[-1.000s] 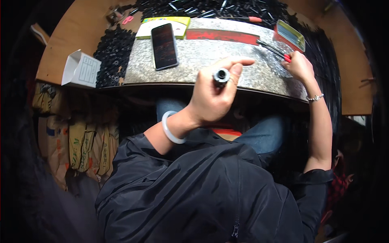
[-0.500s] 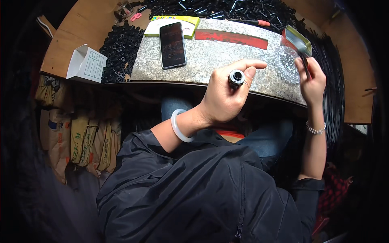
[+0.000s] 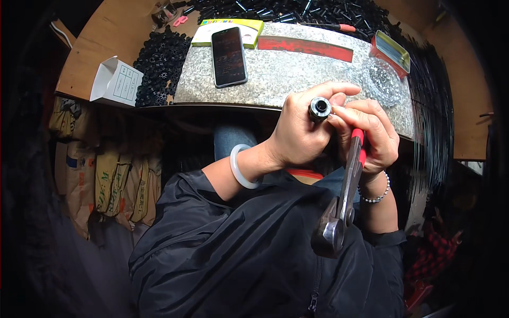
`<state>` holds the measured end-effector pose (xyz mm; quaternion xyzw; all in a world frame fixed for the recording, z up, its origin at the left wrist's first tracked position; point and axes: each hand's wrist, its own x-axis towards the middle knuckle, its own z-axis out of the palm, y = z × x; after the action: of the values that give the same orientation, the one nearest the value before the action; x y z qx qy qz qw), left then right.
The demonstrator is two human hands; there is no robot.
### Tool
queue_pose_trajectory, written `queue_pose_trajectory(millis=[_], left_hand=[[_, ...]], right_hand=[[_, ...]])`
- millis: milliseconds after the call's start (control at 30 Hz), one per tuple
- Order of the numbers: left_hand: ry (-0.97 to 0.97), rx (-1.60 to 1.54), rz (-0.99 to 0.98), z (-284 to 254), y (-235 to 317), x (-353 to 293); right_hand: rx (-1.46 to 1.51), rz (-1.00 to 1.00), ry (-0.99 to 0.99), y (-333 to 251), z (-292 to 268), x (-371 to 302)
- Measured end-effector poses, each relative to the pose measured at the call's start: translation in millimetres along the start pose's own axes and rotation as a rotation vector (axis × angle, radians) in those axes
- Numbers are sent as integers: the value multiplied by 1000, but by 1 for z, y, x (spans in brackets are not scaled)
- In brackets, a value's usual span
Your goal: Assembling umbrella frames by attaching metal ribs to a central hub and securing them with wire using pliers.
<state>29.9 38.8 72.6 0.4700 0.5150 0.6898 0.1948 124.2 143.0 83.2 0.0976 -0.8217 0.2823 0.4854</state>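
Observation:
My left hand (image 3: pixel 299 132) grips a small black cylinder with a metal ring at its open end (image 3: pixel 319 107), held up in front of the granite slab (image 3: pixel 275 79). My right hand (image 3: pixel 371 135) is pressed against it, fingertips on the cylinder's rim. That same hand holds red-handled pliers (image 3: pixel 342 204), which hang jaws down toward my lap. A white bangle (image 3: pixel 239 167) circles my left wrist and a bead bracelet (image 3: pixel 377 195) my right.
On the slab lie a black phone (image 3: pixel 228 56), a yellow-green box (image 3: pixel 228 29), a red strip (image 3: pixel 305 46) and a clear bag of small parts (image 3: pixel 383 79). Piles of black parts (image 3: pixel 159 66) and a white carton (image 3: pixel 115 80) sit on the wooden bench. Sacks (image 3: pixel 106 180) stand below at left.
My right hand has left the slab's right end and come to the cylinder, bringing the red-handled pliers. My left hand with the cylinder has stayed near the slab's front edge.

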Motion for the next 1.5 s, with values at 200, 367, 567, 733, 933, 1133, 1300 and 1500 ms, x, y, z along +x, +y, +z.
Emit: queue_pose_trajectory(millis=[200, 367, 567, 733, 933, 1133, 1300, 1500], left_hand=[[25, 42, 61, -1, -1, -2], [45, 40, 148, 0, -2, 0], [38, -4, 68, 0, -2, 0], [47, -1, 120, 0, -4, -1], [17, 0, 87, -5, -4, -4], [134, -116, -159, -5, 16, -2], [221, -167, -180, -19, 23, 2], [159, -82, -26, -16, 13, 7]], right_hand=[[142, -48, 68, 0, 8, -2], [186, -63, 149, 0, 19, -5], [188, -63, 177, -2, 25, -3], [146, -37, 202, -2, 28, -3], [279, 139, -2, -3, 14, 7], [448, 749, -279, -21, -13, 36], [563, 1023, -601, -36, -63, 24], [377, 962, -949, -42, -74, 42]])
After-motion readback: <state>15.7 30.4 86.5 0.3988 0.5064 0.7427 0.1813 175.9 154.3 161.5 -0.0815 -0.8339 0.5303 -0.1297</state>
